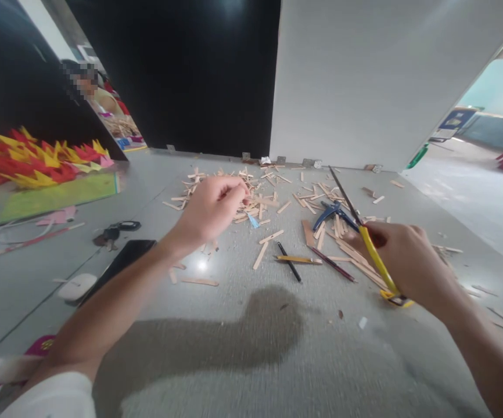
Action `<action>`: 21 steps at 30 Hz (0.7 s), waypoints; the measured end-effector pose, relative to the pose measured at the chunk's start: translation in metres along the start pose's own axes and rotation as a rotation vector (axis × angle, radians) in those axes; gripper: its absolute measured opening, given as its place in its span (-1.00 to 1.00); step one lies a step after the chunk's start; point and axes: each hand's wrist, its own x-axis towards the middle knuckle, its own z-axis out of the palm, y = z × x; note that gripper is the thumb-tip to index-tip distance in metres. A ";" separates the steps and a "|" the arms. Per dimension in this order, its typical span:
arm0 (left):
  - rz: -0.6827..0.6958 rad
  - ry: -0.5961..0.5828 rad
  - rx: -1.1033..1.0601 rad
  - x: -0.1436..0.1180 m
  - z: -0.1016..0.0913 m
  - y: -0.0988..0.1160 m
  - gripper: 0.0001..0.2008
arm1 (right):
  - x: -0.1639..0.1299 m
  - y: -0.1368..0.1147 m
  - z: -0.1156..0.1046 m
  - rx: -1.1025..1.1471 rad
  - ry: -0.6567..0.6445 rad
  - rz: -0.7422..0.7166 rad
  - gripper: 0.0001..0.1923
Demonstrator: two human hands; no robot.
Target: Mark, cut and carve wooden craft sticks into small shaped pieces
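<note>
My left hand is closed in a pinch over a heap of thin wooden craft sticks. A craft stick juts out to the right from its fingertips. My right hand is wrapped round a small hand saw with a yellow handle and a long, thin dark blade pointing up and away. A blue spring clamp lies among sticks just left of that hand. Between the hands are a black pen, a yellow craft knife and a dark red pencil.
An upright black and white panel stands behind the sticks, with metal hinges at its foot. On the left are red and yellow folded paper pieces, keys, a black phone and a white case. A person is beyond.
</note>
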 end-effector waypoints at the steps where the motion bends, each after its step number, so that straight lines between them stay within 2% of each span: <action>1: -0.024 -0.054 0.009 0.005 0.001 -0.005 -0.72 | 0.008 0.003 0.001 -0.121 -0.007 0.057 -0.28; 4: -0.057 -0.287 0.012 0.011 0.006 -0.015 -0.70 | 0.029 0.020 0.009 -0.385 -0.182 0.190 -0.39; 6: -0.056 -0.432 -0.006 0.010 0.012 -0.019 -0.68 | 0.041 0.036 0.018 -0.467 -0.296 0.250 -0.42; 8: -0.060 -0.534 -0.008 0.008 0.018 -0.021 -0.68 | 0.050 0.052 0.028 -0.518 -0.347 0.259 -0.41; 11: -0.069 -0.607 0.006 0.005 0.025 -0.020 -0.72 | 0.058 0.073 0.039 -0.561 -0.377 0.235 -0.50; 14: -0.075 -0.605 -0.022 0.003 0.029 -0.016 -0.77 | 0.061 0.089 0.041 -0.574 -0.394 0.193 -0.67; 18: -0.087 -0.612 -0.138 -0.005 0.027 -0.011 -0.79 | 0.057 0.095 0.041 -0.569 -0.361 0.062 -0.84; 20: -0.065 -0.617 -0.203 -0.011 0.026 -0.007 -0.80 | 0.048 0.084 0.048 -0.511 -0.275 -0.117 -0.85; 21: -0.050 -0.613 -0.235 -0.014 0.026 -0.005 -0.80 | 0.042 0.076 0.054 -0.415 -0.180 -0.363 -0.82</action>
